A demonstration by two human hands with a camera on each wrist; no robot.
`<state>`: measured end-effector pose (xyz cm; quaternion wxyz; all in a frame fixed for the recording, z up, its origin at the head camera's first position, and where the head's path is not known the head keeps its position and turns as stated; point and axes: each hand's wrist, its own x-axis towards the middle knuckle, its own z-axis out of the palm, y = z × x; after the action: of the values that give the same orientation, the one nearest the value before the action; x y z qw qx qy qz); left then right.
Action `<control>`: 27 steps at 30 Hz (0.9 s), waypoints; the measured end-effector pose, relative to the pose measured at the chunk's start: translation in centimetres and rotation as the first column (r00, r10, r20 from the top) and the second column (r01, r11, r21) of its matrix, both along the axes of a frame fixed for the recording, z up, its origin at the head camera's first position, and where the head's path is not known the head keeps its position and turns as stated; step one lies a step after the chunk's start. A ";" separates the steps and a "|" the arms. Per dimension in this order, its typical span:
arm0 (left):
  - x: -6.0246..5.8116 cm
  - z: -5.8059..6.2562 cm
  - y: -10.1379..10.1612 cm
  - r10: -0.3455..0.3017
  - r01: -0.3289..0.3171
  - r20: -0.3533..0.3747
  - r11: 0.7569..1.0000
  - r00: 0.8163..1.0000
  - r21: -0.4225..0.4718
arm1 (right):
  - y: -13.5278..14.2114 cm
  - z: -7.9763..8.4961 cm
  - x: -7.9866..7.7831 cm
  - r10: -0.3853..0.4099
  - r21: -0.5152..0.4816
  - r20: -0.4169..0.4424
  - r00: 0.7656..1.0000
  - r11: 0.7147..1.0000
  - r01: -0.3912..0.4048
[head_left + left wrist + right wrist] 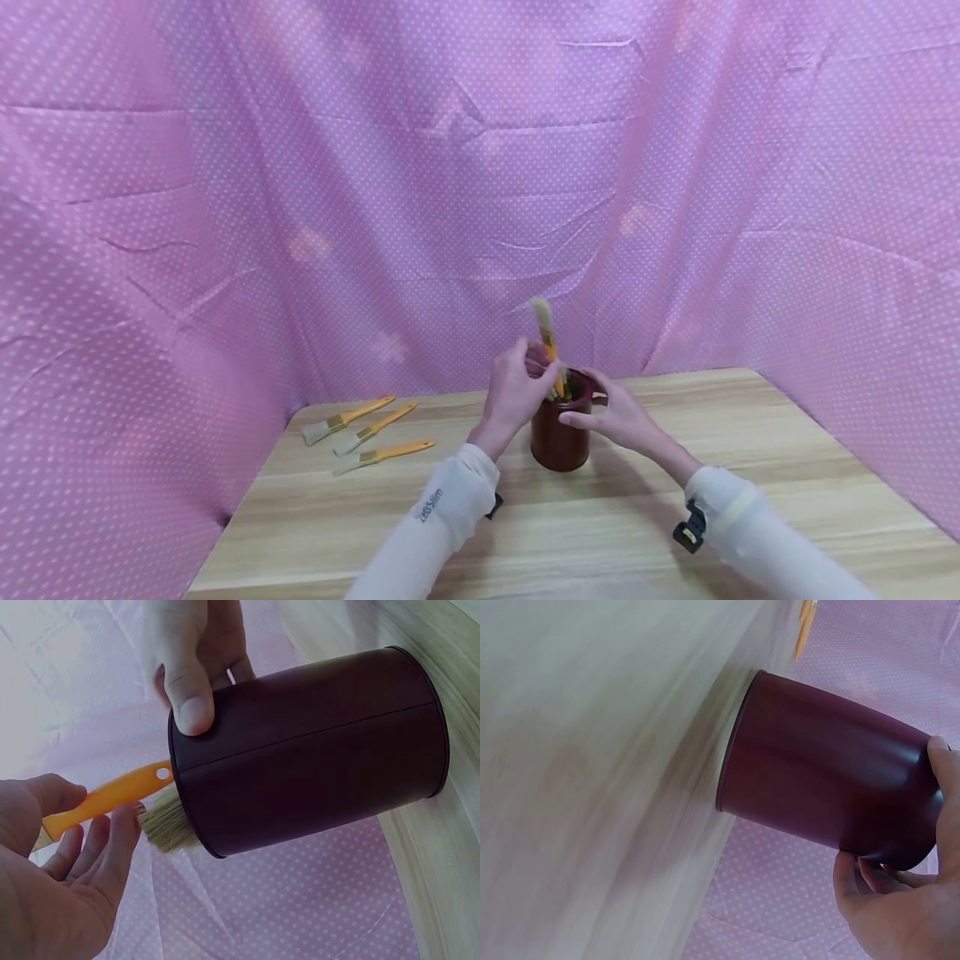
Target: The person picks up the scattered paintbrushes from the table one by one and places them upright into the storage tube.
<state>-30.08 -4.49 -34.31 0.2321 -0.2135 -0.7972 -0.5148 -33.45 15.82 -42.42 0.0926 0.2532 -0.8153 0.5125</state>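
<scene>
A dark red cylindrical holder (558, 442) stands upright on the table. My left hand (517, 387) pinches a paintbrush (542, 313) by its orange handle, bristles upward. In the left wrist view, the holed end of that orange handle (112, 796) is right at the holder's rim. Pale bristles (171, 823) of another brush stick out of the opening beside it. From the right, my right hand (626, 417) grips the holder near its top. Its thumb and fingers wrap the upper wall in the right wrist view, where the holder (825, 765) shows its smooth side.
Three more paintbrushes with orange handles lie on the left of the wooden table (675, 508): one farthest back (348, 420), one in the middle (375, 428) and one nearest (384, 454). Pink dotted cloth (465, 208) hangs behind and at both sides.
</scene>
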 end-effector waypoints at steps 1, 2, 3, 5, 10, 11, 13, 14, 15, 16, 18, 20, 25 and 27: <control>0.1 -0.1 0.0 0.009 -0.009 -0.004 1.000 1.000 -0.015 | 0.0 0.0 0.0 0.004 0.002 -0.005 1.000 1.000 -0.004; 0.1 -0.1 0.1 0.015 -0.015 -0.007 0.999 1.000 -0.030 | 0.0 0.0 0.0 0.006 0.003 -0.009 1.000 1.000 -0.006; 0.1 -0.1 0.1 0.020 -0.020 -0.010 0.999 1.000 -0.043 | 0.0 0.0 -0.1 0.009 0.005 -0.013 1.000 1.000 -0.009; 0.2 -0.2 0.1 0.029 -0.030 -0.021 0.997 0.999 -0.065 | 0.1 0.0 -0.1 0.012 0.006 -0.021 1.000 1.000 -0.012; 0.3 -0.4 -0.1 0.041 -0.046 -0.047 0.994 0.998 -0.097 | 0.1 0.0 0.0 0.001 0.005 -0.008 1.000 1.000 -0.001; 0.4 -0.5 -0.1 0.042 -0.047 -0.047 0.994 0.998 -0.102 | 0.1 0.0 0.1 -0.002 0.008 -0.003 1.000 1.000 0.002; 0.5 -0.6 -0.2 0.050 -0.053 -0.034 0.992 0.998 -0.112 | 0.1 -0.1 0.1 -0.004 0.007 -0.001 1.000 1.000 0.004; 0.6 -0.7 -0.2 0.056 -0.059 -0.026 0.991 0.998 -0.120 | 0.1 -0.1 0.1 -0.004 0.005 0.000 1.000 1.000 0.004; 0.7 -0.7 -0.2 0.065 -0.066 -0.016 0.990 0.998 -0.128 | 0.1 -0.1 0.2 -0.002 0.004 0.000 1.000 1.000 0.002; 0.8 -0.8 -0.2 0.071 -0.071 -0.006 0.988 0.997 -0.134 | 0.1 -0.1 0.2 -0.001 0.002 -0.002 1.000 1.000 0.001; 1.0 -0.8 -0.3 0.079 -0.077 0.011 0.986 0.997 -0.148 | 0.1 -0.1 0.2 0.003 -0.007 -0.002 1.000 1.000 -0.003; 1.2 -0.7 -0.3 0.087 -0.081 0.025 0.983 0.996 -0.166 | 0.1 -0.2 0.2 0.008 -0.013 0.002 1.000 1.000 -0.008; 1.7 -0.2 -0.2 0.135 -0.127 0.015 0.961 0.991 -0.247 | 0.2 -0.4 0.0 0.017 -0.024 0.011 1.000 1.000 -0.017; 1.8 -0.1 -0.1 0.173 -0.168 -0.010 0.939 0.985 -0.300 | 0.2 -0.5 -0.1 0.020 -0.028 0.010 1.000 0.999 -0.019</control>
<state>-28.31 -4.57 -34.41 0.2343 -0.1721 -0.8835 -0.3673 -33.56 16.02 -42.87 0.0868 0.2570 -0.8061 0.5260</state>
